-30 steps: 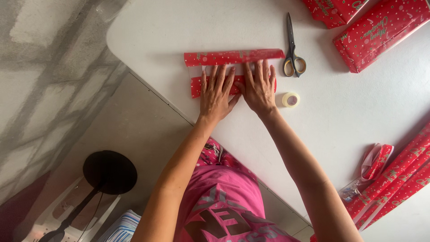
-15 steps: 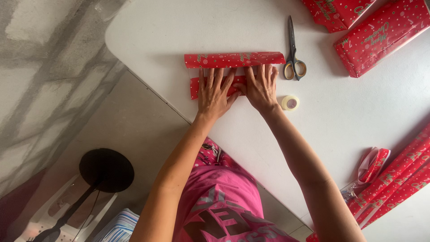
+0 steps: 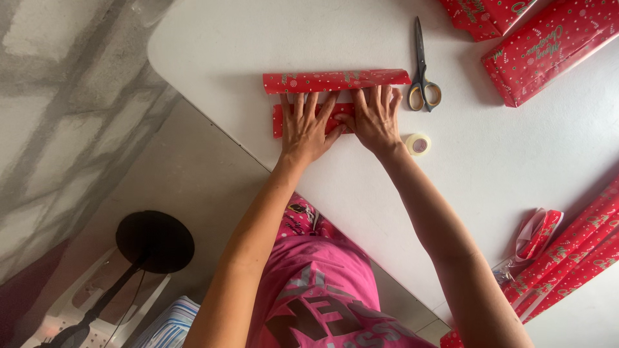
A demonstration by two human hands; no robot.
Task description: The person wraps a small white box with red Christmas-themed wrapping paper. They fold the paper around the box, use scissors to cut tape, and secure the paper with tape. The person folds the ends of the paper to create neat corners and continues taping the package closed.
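White table (image 3: 309, 32): red wrapped parcel (image 3: 335, 81), long axis left-right; left hand (image 3: 304, 130) and right hand (image 3: 375, 120) press flat on it, fingers spread, gripping nothing.

You are working at a white table (image 3: 490, 193) with a rounded corner at its far left. On it, in front of you, lies a sheet of red patterned wrapping paper (image 3: 335, 80), its far edge rolled and its near edge folded flat. Just right of that roll lie scissors (image 3: 420, 71) with yellowish handles, blades pointing away from you. Near them, closer to you, sits a small roll of clear tape (image 3: 418, 144). At the far right rest two red wrapped packages (image 3: 548, 48). Along the right edge lie red paper rolls (image 3: 574, 264) and a loose scrap (image 3: 540, 233) beside them.
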